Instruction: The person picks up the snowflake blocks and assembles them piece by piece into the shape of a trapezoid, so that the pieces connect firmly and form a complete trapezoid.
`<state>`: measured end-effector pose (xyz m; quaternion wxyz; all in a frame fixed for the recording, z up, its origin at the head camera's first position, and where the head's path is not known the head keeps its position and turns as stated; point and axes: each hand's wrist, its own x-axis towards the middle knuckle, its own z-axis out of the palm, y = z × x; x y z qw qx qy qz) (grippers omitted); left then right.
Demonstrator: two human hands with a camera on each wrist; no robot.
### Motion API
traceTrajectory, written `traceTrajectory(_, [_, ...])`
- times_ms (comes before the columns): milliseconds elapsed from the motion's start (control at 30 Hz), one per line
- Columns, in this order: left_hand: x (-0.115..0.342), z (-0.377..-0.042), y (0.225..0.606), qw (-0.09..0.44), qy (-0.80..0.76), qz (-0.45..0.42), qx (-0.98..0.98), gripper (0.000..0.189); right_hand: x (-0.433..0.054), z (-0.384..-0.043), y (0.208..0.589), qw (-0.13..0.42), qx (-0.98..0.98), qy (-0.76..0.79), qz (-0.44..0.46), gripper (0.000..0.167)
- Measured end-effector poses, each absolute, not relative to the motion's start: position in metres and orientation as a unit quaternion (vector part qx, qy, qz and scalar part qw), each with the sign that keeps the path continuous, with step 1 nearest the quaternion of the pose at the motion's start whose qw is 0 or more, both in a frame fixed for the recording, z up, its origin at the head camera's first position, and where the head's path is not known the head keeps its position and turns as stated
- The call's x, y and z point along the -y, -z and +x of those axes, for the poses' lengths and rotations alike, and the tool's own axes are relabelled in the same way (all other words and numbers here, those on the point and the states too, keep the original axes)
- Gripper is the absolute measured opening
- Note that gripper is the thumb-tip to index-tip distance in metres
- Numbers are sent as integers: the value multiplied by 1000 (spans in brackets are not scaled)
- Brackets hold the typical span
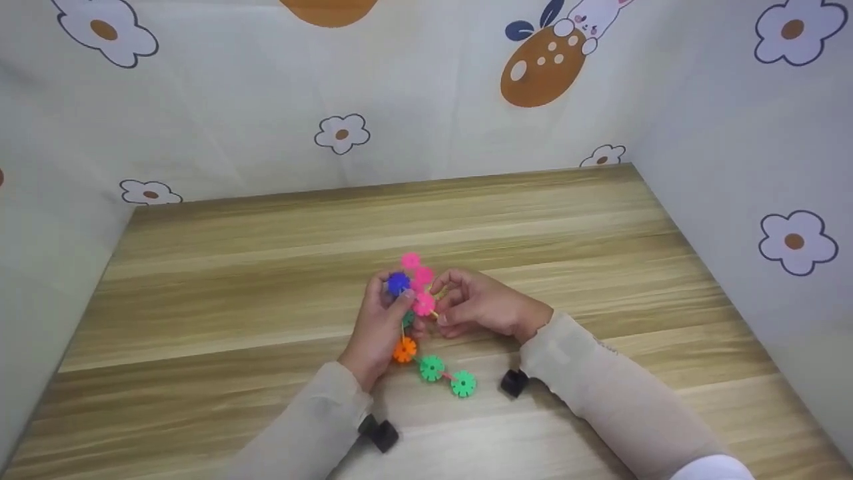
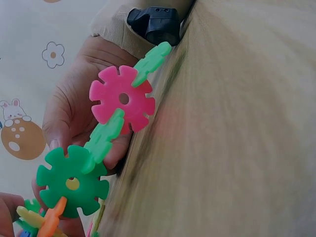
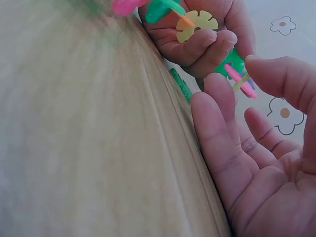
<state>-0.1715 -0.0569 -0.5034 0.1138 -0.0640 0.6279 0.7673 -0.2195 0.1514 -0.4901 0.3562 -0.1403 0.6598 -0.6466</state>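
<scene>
My left hand (image 1: 376, 323) grips a linked chain of notched plastic snowflake discs over the table. A blue disc (image 1: 398, 284) shows by its thumb, with pink discs (image 1: 424, 304) beside it. Below the hand hang an orange disc (image 1: 404, 349) and green discs (image 1: 463, 384). In the left wrist view, a pink disc (image 2: 111, 94) and a dark green disc (image 2: 54, 182) are joined through a light green one (image 2: 103, 138). My right hand (image 1: 483, 307) pinches a thin yellow disc (image 3: 241, 82) between thumb and finger; it touches a pink disc (image 3: 234, 74).
The wood-grain table (image 1: 233, 267) extends around both hands. Pale patterned curtains (image 1: 233, 100) stand behind it and at both sides. A black wrist camera (image 1: 514, 384) sits beneath the right sleeve, and another (image 1: 383, 435) by the left sleeve.
</scene>
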Motion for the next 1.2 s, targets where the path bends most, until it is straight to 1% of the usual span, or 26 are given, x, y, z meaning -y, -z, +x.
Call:
traceTrajectory(67, [58, -172, 503, 119, -763, -66, -632, 39, -151, -220, 490, 358, -655, 650, -140, 47])
traceTrajectory(133, [58, -172, 502, 124, -760, -69, -635, 38, -151, -220, 491, 358, -655, 650, -142, 48])
traceTrajectory(367, [56, -171, 504, 108, -763, -62, -635, 38, -149, -219, 492, 338, -663, 651, -150, 33])
traceTrajectory(467, [55, -171, 502, 110, -761, -65, -636, 38, -149, -218, 493, 328, -664, 654, -153, 29])
traceTrajectory(567, [53, -171, 502, 111, -760, -67, -637, 37, -149, -217, 492, 327, -663, 656, -153, 26])
traceTrajectory(667, [53, -171, 502, 105, -761, -70, -636, 36, -149, -218, 490, 332, -668, 649, -147, 29])
traceTrajectory(733, [53, -171, 503, 96, -763, -77, -635, 36, -151, -221, 488, 326, -684, 636, -144, 32])
traceTrajectory(900, [55, -171, 504, 67, -770, -103, -627, 41, -160, -227, 485, 277, -743, 594, -136, 39])
traceTrajectory(1067, [56, -170, 504, 32, -774, -122, -620, 42, -161, -229, 483, 264, -770, 565, -134, 40])
traceTrajectory(1200, [57, -171, 504, 18, -779, -132, -612, 40, -160, -228, 483, 237, -782, 560, -135, 38])
